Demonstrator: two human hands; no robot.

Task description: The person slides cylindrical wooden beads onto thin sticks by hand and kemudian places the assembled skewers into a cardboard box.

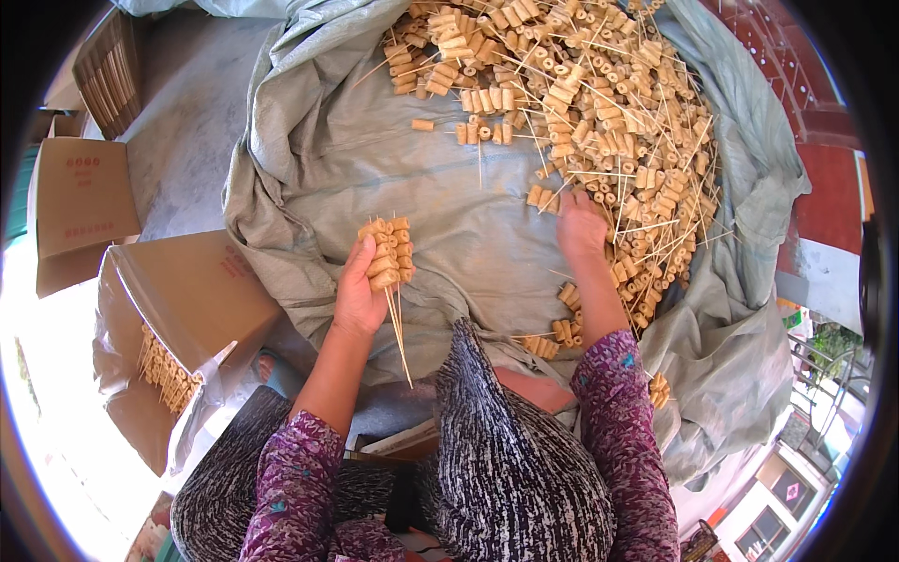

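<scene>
My left hand (358, 292) is closed around a small bunch of skewers (386, 253). Each is threaded with short, tan, ridged tube-shaped rolls at the top, and the bare sticks hang below my fingers. To the right, my right hand (582, 227) reaches to the near-left edge of a large heap of the same skewers (627, 122). Its fingers are bent and pressed together at the stick of one skewer (541, 198); the fingertips are partly hidden. A single loose roll (422, 125) lies on the grey-green woven sheet (440, 201) under the heap.
An opened cardboard box (192, 290) lined with clear plastic stands at my left, with many skewers (167, 373) inside. Behind it are another box (86, 201) and stacked flattened cartons (106, 75). The sheet's raised folds (272, 140) ring the heap. My knees are just below its near edge.
</scene>
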